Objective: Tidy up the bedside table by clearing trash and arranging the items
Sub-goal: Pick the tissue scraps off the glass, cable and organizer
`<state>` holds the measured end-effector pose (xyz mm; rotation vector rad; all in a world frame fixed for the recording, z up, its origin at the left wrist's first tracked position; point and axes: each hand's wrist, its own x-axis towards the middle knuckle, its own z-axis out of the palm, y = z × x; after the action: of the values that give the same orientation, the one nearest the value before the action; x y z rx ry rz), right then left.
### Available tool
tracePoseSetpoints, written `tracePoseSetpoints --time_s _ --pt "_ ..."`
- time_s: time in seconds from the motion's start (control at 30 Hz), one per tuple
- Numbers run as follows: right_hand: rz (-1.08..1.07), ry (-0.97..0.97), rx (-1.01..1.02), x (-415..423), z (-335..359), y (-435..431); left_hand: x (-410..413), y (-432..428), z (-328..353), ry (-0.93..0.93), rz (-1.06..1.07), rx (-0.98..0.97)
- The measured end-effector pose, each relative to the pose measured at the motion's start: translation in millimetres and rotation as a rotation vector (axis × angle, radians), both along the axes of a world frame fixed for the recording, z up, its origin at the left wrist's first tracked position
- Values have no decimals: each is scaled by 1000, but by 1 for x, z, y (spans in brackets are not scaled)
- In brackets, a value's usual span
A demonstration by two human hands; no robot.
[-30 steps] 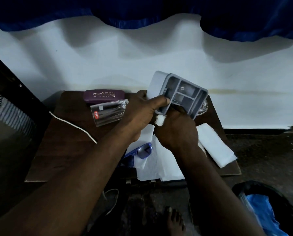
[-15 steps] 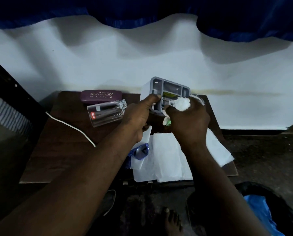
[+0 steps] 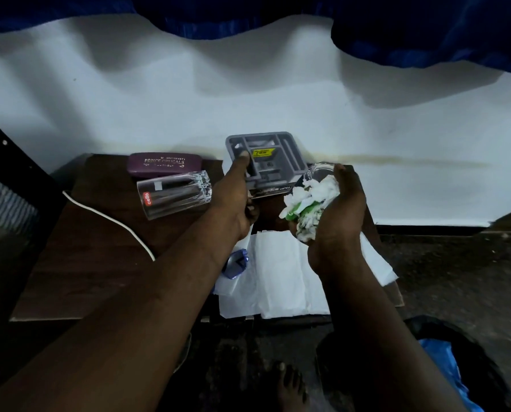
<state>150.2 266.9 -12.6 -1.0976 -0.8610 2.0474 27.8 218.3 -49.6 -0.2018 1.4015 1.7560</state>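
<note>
A grey organiser tray (image 3: pixel 281 157) with compartments and a yellow sticker is tipped up towards me at the back of the brown bedside table (image 3: pixel 99 248). My left hand (image 3: pixel 239 197) grips its left side, thumb on the rim. My right hand (image 3: pixel 334 212) is cupped palm-up just right of the tray and holds a wad of crumpled white tissue and green wrapper (image 3: pixel 307 203). A clear glass dish (image 3: pixel 319 171) shows behind that hand.
A clear tumbler (image 3: pixel 174 194) lies on its side next to a purple spectacle case (image 3: pixel 165 165). A white cable (image 3: pixel 111 221) crosses the table's left part. White tissue sheets (image 3: pixel 278 281) and blue sunglasses (image 3: pixel 236 264) lie at the front. A black bin (image 3: pixel 444 361) with a blue bag stands at lower right.
My left hand has tipped the tray more upright and kept hold of it. My right hand has moved right and turned palm-up, with more crumpled trash gathered in it.
</note>
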Motion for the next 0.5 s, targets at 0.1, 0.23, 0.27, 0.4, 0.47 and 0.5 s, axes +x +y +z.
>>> tracePoseSetpoints --time_s 0.1,0.23,0.27,0.4,0.47,0.5 --pt "-24 35 -32 -2 -2 2 -1 4 -4 0 49 -11" --pt "-38 -11 -82 -4 -8 6 -3 8 -8 10 86 -15" --pt "-32 -22 -85 -4 -10 6 -4 9 -8 5 103 -10" --pt "6 -42 -47 -6 -14 6 -4 9 -8 19 122 -26" --pt "22 -41 -9 -6 -16 5 -3 9 -7 44 128 -46" --pt "14 -57 3 -7 -15 5 -1 9 -6 54 135 -45"
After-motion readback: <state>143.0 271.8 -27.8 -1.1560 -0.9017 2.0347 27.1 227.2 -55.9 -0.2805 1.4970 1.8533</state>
